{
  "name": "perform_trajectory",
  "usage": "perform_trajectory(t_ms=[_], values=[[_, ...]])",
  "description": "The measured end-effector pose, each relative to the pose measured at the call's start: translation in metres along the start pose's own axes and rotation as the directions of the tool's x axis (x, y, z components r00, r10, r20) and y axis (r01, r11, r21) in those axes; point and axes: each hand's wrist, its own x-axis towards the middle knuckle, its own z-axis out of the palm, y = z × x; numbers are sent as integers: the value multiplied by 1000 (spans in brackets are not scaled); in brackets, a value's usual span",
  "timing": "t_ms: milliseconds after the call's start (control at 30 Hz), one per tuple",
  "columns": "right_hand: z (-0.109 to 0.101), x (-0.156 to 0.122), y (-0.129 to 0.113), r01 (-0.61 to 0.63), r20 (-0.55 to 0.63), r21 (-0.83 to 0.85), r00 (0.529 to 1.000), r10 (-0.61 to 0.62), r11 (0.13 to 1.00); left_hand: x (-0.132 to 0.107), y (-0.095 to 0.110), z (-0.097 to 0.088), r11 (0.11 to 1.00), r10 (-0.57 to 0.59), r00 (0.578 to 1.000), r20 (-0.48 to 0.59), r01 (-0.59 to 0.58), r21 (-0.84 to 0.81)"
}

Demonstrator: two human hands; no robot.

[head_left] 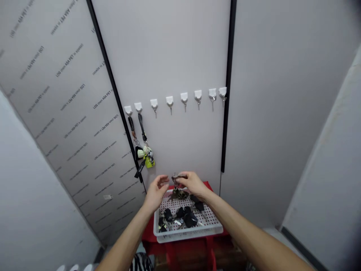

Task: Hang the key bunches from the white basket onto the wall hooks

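My right hand (pixel 195 184) pinches the top of a dark brownish keychain (pixel 175 192), which hangs over the far part of a white perforated basket (pixel 188 234). Just left of it is my left hand (pixel 156 192), its fingers bent and apart, holding nothing I can see. Several black key fobs and keys (pixel 189 219) lie inside the basket. Details of the held keychain are small and partly hidden by my right fingers.
Several white adhesive hooks (pixel 169 101) run in a row along the wall panel. Two keychains with charms (pixel 148 156) hang from the leftmost hooks. Black strips (pixel 228 94) flank the panel. Under the basket lies a red bag (pixel 152 237).
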Motion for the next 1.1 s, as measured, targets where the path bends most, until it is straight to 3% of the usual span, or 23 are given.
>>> perform_trajectory(t_ms=[100, 167, 233, 333, 433, 567, 700, 900, 1100], values=[[-1, 6, -8, 48, 109, -355, 994, -10, 934, 8, 16, -1, 976, 141, 987, 76, -151, 156], [-1, 10, -20, 61, 137, -469, 990, 5, 881, 14, 25, -2, 962, 167, 968, 187, -202, 184], [-1, 15, -36, 54, 135, -501, 991, 16, 864, 22, 31, -3, 966, 163, 962, 221, -201, 162], [1, 24, -68, 71, 115, -451, 993, -21, 889, 34, 45, -10, 983, 131, 988, 87, -140, 120], [7, 40, -105, 165, 83, -326, 986, -145, 931, 44, 68, -17, 986, 157, 988, -5, -156, 53], [20, 69, -153, 306, -46, -200, 946, -321, 931, 67, 104, -22, 951, 309, 945, -107, -309, 15], [32, 94, -185, 382, -173, -201, 893, -416, 902, 97, 132, -29, 919, 391, 891, -232, -367, 141], [38, 124, -190, 332, -267, -284, 873, -407, 899, 114, 152, -35, 879, 395, 886, -245, -287, 381], [31, 135, -171, 287, -326, -368, 851, -412, 884, 103, 129, -32, 867, 379, 903, -201, -271, 418]])
